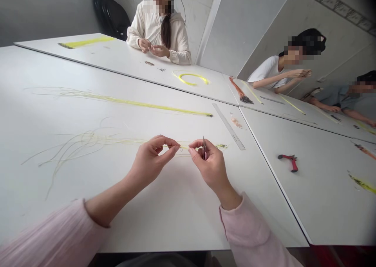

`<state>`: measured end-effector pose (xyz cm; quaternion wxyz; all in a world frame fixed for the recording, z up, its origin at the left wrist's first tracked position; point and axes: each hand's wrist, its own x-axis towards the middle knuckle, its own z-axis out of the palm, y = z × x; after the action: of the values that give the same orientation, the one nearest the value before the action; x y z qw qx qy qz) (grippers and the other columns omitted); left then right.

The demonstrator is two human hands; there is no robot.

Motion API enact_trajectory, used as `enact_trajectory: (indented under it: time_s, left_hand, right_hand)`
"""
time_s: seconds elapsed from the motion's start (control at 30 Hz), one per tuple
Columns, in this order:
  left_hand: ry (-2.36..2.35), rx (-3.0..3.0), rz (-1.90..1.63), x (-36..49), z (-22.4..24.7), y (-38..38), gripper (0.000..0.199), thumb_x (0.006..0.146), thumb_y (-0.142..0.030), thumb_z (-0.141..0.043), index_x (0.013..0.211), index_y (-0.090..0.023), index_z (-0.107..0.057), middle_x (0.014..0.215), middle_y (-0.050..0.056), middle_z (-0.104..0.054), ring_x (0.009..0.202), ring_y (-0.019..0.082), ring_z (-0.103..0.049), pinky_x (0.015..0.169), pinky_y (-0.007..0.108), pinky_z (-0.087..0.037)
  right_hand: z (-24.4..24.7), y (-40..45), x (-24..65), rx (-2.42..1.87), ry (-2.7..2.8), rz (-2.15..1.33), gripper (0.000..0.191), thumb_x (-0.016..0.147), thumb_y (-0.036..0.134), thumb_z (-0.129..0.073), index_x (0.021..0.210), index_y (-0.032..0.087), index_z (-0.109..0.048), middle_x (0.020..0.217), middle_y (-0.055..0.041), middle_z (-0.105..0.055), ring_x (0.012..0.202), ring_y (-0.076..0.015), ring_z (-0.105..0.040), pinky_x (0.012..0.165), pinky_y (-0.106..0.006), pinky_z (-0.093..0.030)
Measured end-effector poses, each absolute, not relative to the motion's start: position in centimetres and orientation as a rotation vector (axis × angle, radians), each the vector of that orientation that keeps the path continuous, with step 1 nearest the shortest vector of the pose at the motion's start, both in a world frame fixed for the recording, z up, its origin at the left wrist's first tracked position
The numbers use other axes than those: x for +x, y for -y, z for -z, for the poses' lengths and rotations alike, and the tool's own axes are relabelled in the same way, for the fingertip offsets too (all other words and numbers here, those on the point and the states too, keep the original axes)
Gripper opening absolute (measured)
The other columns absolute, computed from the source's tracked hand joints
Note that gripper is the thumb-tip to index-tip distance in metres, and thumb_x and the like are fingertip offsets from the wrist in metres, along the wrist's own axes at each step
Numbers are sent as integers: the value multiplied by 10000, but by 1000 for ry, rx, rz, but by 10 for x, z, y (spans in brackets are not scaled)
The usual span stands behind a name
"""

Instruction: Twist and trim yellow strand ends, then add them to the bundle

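Left hand (pixel 151 159): thumb and forefinger pinched together on a small hook (pixel 181 149), its bend showing just past the fingertips; held over the table (pixel 164 220), in front of the wearer.

Right hand (pixel 210 163): fingers curled round snips (pixel 205 147), blades upward; thumb and forefinger near the hook, on its right. Whether they also grip a thread is too fine to tell.

Loose lines (pixel 88 139): pale yellow, on the table, fanned out at left, running behind both hands; a cluster of hooks (pixel 221 146) lies just beyond the right hand.

Bundle (pixel 132 102): yellow, laid straight, farther from the wearer; dark tip at right.

Ruler (pixel 228 126): slantwise, right of the bundle's tip.

Beads (pixel 236 122): pinkish small pieces, heaped just beside the ruler.

Pliers (pixel 289 161): red-handled, lying open on the adjoining table at right.

Coil (pixel 192 79): yellow, curved, on the far table.

Orange bundle (pixel 239 91): dark end towards the wearer, right of the coil.

Co-workers: three, seated along the far side; one in a cream jacket (pixel 179 36), hands together.
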<state>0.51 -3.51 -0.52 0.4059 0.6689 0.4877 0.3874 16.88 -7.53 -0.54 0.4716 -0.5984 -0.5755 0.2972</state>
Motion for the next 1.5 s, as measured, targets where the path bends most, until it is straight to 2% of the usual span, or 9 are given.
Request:
enact_trajectory:
  time_s: [0.13,0.33,0.43,0.57,0.73,0.97,1.2,1.3,1.5]
  left_hand:
    - [-1200,1749,-1004,6,5,37,138,808,-338,-580,733,-247,-651,759,-22,-636,626,122,-445,555,259,-325]
    - [-1198,1802,-993,7,6,39,124,807,-275,-568,704,-237,-627,718,-25,-600,635,122,-440,557,257,-322]
    - [-1185,1811,-960,7,8,39,127,803,-270,-567,692,-230,-614,708,-25,-588,626,122,-424,560,257,-323]
    - [-1145,1839,-910,6,7,39,127,804,-271,-558,700,-227,-616,729,-21,-595,619,119,-412,568,255,-323]
    - [-1102,1804,-817,6,2,38,143,803,-303,-562,709,-218,-628,734,-18,-588,603,110,-389,562,250,-312]
    - [-1073,1531,-623,3,-1,35,226,792,-437,-581,771,-214,-616,612,-32,-530,542,95,-354,501,236,-265]
    - [-1017,1451,-620,2,5,33,257,786,-470,-592,773,-215,-616,675,-13,-562,584,101,-401,515,236,-267]
    - [-1026,1438,-642,2,7,33,269,776,-487,-602,763,-219,-618,686,-17,-557,572,94,-383,507,233,-256]
    - [-1049,1419,-772,3,7,32,282,769,-493,-606,778,-213,-638,764,14,-623,667,136,-479,557,243,-322]
  right_hand:
    - [5,76,165,-1464,1417,-865,90,782,329,-594,771,249,-557,559,45,-397,450,-96,-323,440,-257,-315]
    - [12,76,157,-1463,1556,-598,75,772,261,-563,722,243,-510,633,18,-463,498,-108,-369,469,-264,-342]
    - [14,74,156,-1468,1576,-536,117,771,240,-530,672,232,-468,628,16,-451,522,-114,-386,469,-257,-338]
    - [10,73,157,-1514,1504,-656,157,734,216,-537,627,224,-422,587,33,-395,514,-105,-344,468,-247,-329]
    - [4,73,159,-1520,1442,-754,149,743,229,-531,638,208,-427,582,47,-369,527,-97,-325,485,-238,-320]
    - [7,74,158,-1483,1423,-763,134,751,217,-526,655,192,-435,589,57,-378,532,-84,-335,488,-217,-323]
    - [9,73,160,-1471,1384,-766,134,762,230,-544,666,188,-460,607,51,-403,546,-84,-349,505,-216,-335]
    - [10,71,165,-1450,1278,-870,130,767,274,-577,704,183,-509,627,47,-423,536,-78,-349,497,-217,-330]
    - [6,71,169,-1237,963,-1466,198,761,357,-620,788,173,-550,674,40,-455,440,-38,-278,393,-206,-179]
